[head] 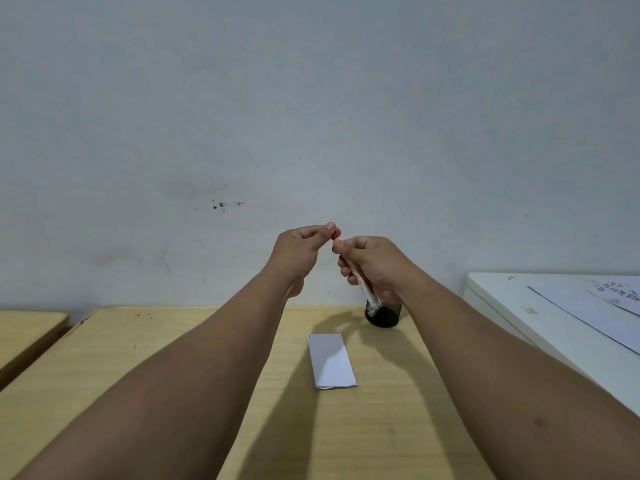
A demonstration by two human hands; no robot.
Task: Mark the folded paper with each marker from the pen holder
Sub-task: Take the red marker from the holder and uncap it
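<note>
Pale wood made up the desk (173, 368), and two bare forearms reached out over it from the near edge. Between them, flat on the wood, lay the folded paper (331, 361), a white oblong with its folded end toward the person and a short dark stroke at its far left corner. Beyond the paper, near the desk's far edge, stood the black mesh pen holder (382, 315), partly hidden behind the right wrist.

Above the holder both hands were raised in front of the grey wall (311, 116). The right hand (372, 268) was curled closed around a white marker (362, 285), the fingers wrapped over its barrel, which slanted down and to the right so that its lower end showed just over the holder's rim. The left hand (299, 252) was nearly closed, thumb and forefinger pinched on a small red cap (336, 233) right at the marker's upper end. Whether the cap was seated on the marker or just off it could not be told. The two hands almost touched at that point.

To the right stood a white table (519, 306) bearing printed sheets (609, 299).
</note>
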